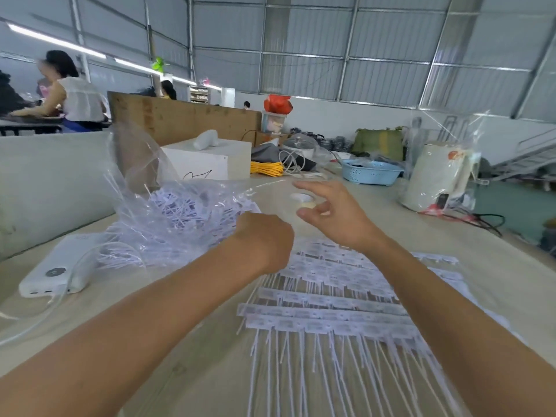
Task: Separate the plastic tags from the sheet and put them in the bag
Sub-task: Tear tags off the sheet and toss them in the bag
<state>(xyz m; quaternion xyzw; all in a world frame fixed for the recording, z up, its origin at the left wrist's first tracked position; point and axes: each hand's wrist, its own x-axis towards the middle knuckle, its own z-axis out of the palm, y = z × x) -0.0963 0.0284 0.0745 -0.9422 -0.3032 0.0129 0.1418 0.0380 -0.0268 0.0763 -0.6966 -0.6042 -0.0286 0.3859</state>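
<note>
Head | left grip (264, 236) at bag (168, 206) mouth | sheet (331, 299) below

- A high sloped roof (376, 34) of pale panels on grey steel beams spans the hall
- Long tube lights (57, 40) glow along the left side
- A white wall (331, 115) closes the far end
- The beige bench (376, 212) runs away from the camera, with a grey partition (45, 176) along its left edge
- A brown wooden board (186, 115) stands upright behind a white box (207, 161)
- Metal stairs (526, 158) rise at the right over a teal floor (511, 206)
- A person (72, 94) sits at a dark table far left
</note>
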